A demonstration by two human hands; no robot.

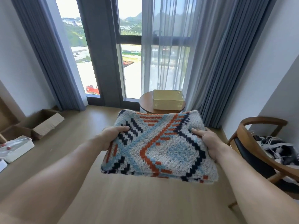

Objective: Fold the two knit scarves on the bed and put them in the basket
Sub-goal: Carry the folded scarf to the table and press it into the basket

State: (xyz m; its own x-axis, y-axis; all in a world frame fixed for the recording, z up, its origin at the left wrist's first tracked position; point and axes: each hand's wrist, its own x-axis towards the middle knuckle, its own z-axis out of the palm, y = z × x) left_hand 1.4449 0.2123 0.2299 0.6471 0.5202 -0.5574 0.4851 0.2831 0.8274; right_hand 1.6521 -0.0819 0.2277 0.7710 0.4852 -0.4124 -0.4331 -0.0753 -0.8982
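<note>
A folded knit scarf (161,147), grey-white with blue, orange and navy patterns, is held flat in the air above the floor. My left hand (111,135) grips its left edge, thumb on top. My right hand (208,139) grips its right edge the same way. Beyond the scarf, a pale yellow perforated basket (168,99) stands on a small round wooden table (145,101) by the window; it looks empty inside. A black and white fabric with fringe (278,147) lies on the chair seat at right; I cannot tell whether it is the second scarf. The bed is out of view.
A wooden chair (252,126) with a dark seat stands at right. An open cardboard box (42,123) and a white tray with clear wrapping (17,147) lie on the wood floor at left. Grey curtains frame the tall window behind the table.
</note>
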